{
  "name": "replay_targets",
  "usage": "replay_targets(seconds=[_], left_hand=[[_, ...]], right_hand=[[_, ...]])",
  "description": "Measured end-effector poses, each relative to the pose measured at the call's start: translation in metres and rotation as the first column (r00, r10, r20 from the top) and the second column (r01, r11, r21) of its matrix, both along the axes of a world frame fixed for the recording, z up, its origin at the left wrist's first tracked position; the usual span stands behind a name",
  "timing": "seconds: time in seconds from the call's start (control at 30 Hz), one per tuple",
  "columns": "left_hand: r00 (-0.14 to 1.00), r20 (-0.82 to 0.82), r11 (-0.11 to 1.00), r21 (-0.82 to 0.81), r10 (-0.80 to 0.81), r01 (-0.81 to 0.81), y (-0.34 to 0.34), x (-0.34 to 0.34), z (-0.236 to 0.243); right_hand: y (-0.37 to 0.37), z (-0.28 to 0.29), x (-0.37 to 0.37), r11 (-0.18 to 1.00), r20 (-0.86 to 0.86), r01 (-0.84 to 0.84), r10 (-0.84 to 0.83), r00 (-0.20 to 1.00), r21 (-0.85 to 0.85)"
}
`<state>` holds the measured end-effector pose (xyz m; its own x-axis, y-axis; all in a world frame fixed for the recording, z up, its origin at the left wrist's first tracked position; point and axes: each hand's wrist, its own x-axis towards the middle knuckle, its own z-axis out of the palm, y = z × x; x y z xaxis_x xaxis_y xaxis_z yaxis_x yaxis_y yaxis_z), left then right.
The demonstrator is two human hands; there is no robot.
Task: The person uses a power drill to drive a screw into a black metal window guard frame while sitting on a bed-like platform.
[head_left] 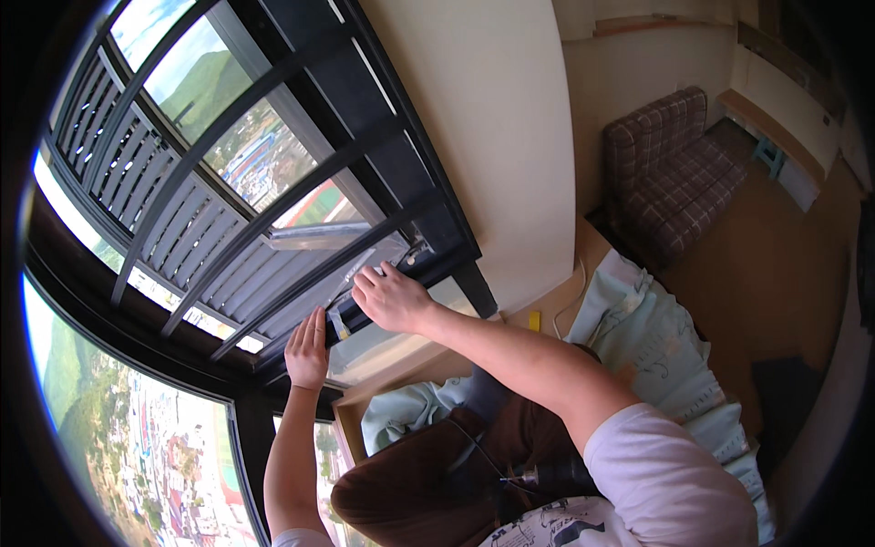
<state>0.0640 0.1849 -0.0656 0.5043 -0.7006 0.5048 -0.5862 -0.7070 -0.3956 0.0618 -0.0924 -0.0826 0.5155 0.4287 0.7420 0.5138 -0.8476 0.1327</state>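
A black-framed window [428, 269] with dark bars stands in front of me, its outer sash tilted outward. My left hand [307, 351] lies against the lower frame, fingers stretched out and close together, holding nothing. To its right, my right hand [392, 299] reaches over the sill frame with bent fingers; their tips are at a pale metal strip [357, 266], and what they grip is hidden. Between the hands sits a small whitish and yellow piece [339, 325]. Across my lap lies a dark tool [561, 476] with a thin metal tip.
Pale blue patterned cloth [638, 337] covers the ledge around my legs. A small yellow object [534, 320] and a white cable [581, 283] lie near the wall. Farther right are a plaid sofa chair [670, 173] and a teal stool [768, 157]. Buildings and hills show outside.
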Motion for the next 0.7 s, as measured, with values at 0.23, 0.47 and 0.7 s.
replay_targets(seconds=[0.23, 0.47, 0.7], left_hand=[[1.000, 0.005, 1.000, -0.011, -0.012, 0.012, 0.000, -0.007, 0.011], [0.999, -0.022, 1.000, -0.020, -0.023, 0.022, -0.006, -0.011, 0.008], [1.000, -0.027, 1.000, -0.011, -0.011, 0.011, -0.002, -0.010, 0.009]], right_hand=[[0.002, 0.009, -0.004, 1.000, 0.012, 0.005, -0.005, 1.000, -0.021], [-0.017, 0.037, -0.030, 0.998, -0.159, -0.050, 0.041, 0.986, -0.050], [-0.119, 0.196, -0.072, 0.788, 0.486, -0.349, 0.073, 0.871, 0.507]])
